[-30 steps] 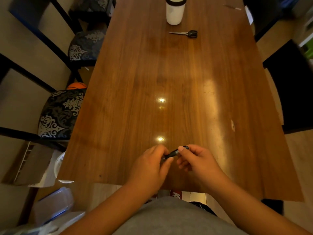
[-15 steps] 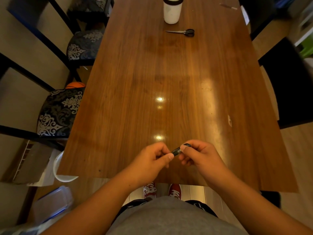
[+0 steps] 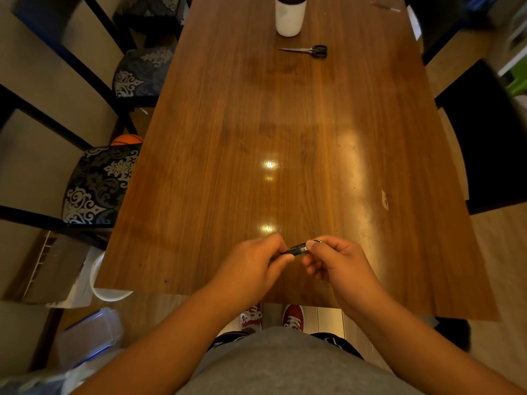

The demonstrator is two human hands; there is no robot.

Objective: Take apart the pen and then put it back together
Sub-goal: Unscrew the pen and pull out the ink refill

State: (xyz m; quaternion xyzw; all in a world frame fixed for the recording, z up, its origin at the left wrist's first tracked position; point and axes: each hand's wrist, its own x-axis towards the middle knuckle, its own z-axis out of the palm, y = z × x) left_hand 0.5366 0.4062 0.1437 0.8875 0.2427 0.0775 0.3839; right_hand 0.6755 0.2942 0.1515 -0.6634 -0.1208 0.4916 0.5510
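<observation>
A short black pen (image 3: 298, 249) with a silver band is held just above the near edge of the wooden table (image 3: 285, 124). My left hand (image 3: 253, 266) grips its left end with fingers curled around it. My right hand (image 3: 336, 263) pinches its right end between thumb and forefinger. Only a small middle stretch of the pen shows between the two hands; both ends are hidden by fingers.
A white cup with a dark lid (image 3: 290, 14) and black-handled scissors (image 3: 309, 50) lie at the far end of the table. Patterned chairs (image 3: 97, 186) stand along the left side, a dark chair (image 3: 490, 138) on the right.
Both hands stay closed on the pen. The visible part of the pen between them is slightly longer and the view has shifted a little.
</observation>
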